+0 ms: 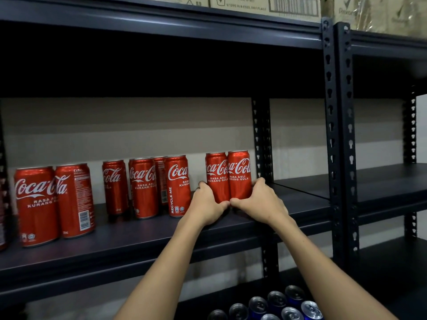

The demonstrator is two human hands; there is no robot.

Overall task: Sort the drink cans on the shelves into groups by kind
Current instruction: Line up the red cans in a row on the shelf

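Cans: a red pair [227, 176] stands upright and touching at the right end of the shelf [138, 234]. Left hand [208, 204] grasps the left can, right hand [261, 202] the right; fingers curl round the bases. Slide both together, bases flat, toward the red group [147, 185]. Open shelf lies between. Avoid the front edge and the post [262, 144] behind.

Dark metal rack [332, 135] with slotted uprights, second rack unit [388, 181] butted against it on the right. Cardboard boxes [265, 4] on the top tier, far right one [381, 12] plastic-wrapped. Pale wall [138, 125] behind.
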